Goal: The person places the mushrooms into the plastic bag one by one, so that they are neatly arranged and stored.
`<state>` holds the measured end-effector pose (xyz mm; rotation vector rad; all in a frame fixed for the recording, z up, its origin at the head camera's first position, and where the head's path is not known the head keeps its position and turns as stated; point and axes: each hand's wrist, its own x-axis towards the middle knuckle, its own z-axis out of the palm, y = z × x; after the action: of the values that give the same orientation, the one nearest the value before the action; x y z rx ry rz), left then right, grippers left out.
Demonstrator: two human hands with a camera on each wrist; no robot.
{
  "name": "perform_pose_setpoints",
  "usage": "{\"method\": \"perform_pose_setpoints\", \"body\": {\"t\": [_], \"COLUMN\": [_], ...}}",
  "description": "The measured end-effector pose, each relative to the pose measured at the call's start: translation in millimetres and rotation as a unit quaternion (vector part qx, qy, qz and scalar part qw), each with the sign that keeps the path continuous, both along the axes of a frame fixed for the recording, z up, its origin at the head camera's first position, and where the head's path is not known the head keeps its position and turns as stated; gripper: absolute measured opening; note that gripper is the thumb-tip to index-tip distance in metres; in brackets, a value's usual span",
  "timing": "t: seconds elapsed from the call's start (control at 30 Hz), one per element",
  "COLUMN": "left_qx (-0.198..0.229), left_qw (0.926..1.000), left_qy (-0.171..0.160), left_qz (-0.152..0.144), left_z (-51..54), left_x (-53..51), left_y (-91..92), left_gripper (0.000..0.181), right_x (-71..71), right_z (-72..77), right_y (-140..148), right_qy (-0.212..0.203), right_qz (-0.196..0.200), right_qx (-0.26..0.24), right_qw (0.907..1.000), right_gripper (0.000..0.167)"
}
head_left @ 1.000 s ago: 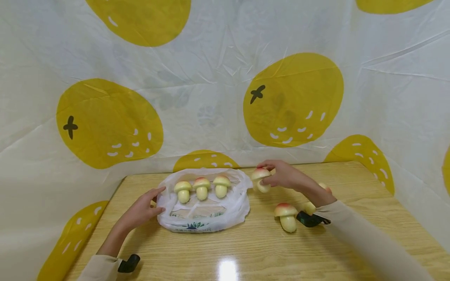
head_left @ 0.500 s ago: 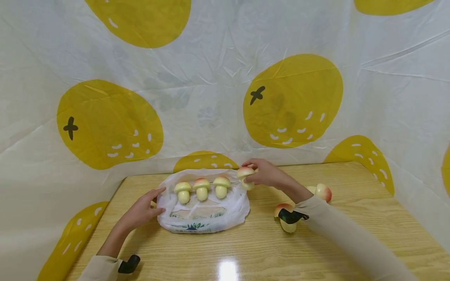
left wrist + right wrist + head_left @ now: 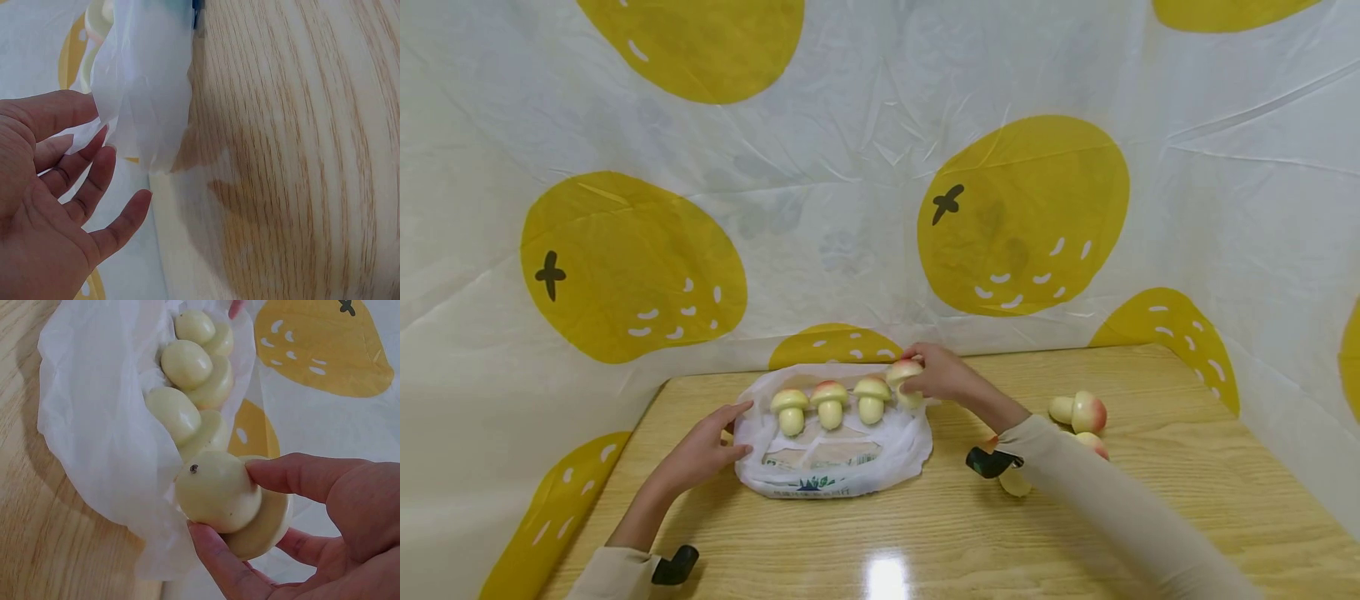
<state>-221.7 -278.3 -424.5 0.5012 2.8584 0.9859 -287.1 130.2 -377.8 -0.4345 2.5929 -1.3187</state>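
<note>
the right hand [image 3: 942,373] pinches a mushroom [image 3: 904,372] at the right edge of the white bag [image 3: 891,477], whose lettering [image 3: 811,492] is too small to read, while the left hand [image 3: 703,447] touches the left edge, grip unclear.

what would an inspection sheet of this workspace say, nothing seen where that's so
surface: wood-grain table, glare near the front
job's things: three pale mushrooms in a row in the white plastic bag; loose mushrooms to its right, some partly hidden
clutter: nothing seen
left hand: touches the bag's left edge
right hand: holds a fourth mushroom at the bag's right end
cables: nothing seen
surroundings: white sheeting with yellow fruit print
</note>
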Motion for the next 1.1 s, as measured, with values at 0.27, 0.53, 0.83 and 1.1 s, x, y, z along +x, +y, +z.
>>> {"method": "perform_pose_setpoints", "body": {"t": [0.27, 0.53, 0.83, 1.1], "left_qx": [-0.002, 0.000, -0.004, -0.008], "left_qw": [1.0000, 1.0000, 1.0000, 0.9999], "left_qy": [0.001, 0.004, 0.005, 0.011], "left_qz": [-0.001, -0.005, -0.001, -0.006], "left_z": [-0.5, -0.7, -0.9, -1.0], "left_x": [0.5, -0.4, -0.8, -1.8], "left_y": [0.0, -0.7, -0.2, -0.4], "left_gripper": [0.071, 0.071, 0.070, 0.070], "right_x": [1.8, 2.7, 3.9, 6.0], "right_z": [-2.7, -2.6, -6.7, -10.3], "right_y": [-8.0, -13.8, -15.7, -18.1], "right_qy": [0.018, 0.035, 0.059, 0.092], "right_qz": [-0.015, -0.019, -0.034, -0.040], "right_qx": [0.016, 0.028, 0.086, 0.166], "right_qw": [0.9996, 0.9988, 0.9940, 0.9811], "right_gripper": [0.050, 0.050, 0.051, 0.050]}}
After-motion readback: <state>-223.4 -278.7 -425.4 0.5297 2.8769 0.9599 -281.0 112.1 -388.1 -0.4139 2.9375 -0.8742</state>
